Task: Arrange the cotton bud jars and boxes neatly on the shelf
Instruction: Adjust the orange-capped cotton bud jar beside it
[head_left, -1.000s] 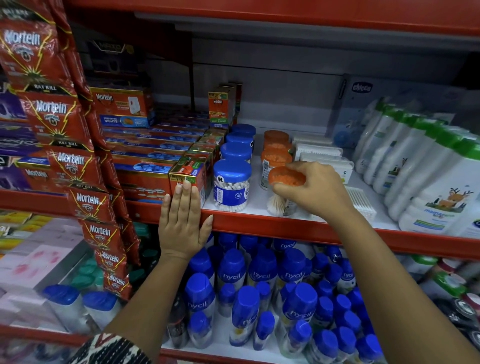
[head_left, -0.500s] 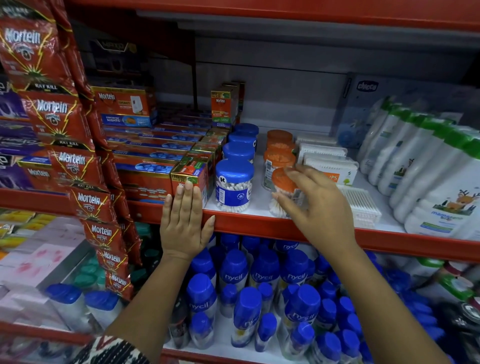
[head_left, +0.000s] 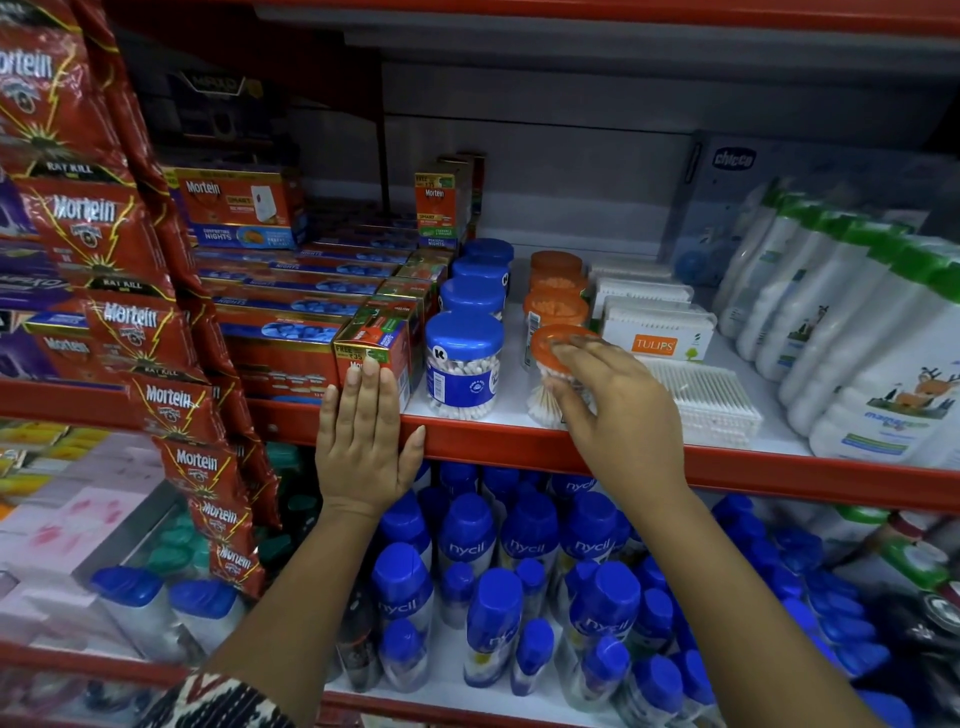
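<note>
A person's right hand (head_left: 618, 400) curls loosely around the front orange-lidded cotton bud jar (head_left: 558, 374) at the front edge of the red shelf (head_left: 519, 449), fingertips on its lid and thumb against its side. The left hand (head_left: 363, 441) lies flat and open against the shelf edge and a Mortein box (head_left: 374, 353), gripping nothing. Behind stand 3 more orange-lidded jars (head_left: 556, 299), beside a row of 4 blue-lidded jars (head_left: 470, 306) and Tulips cotton bud boxes (head_left: 654, 327).
</note>
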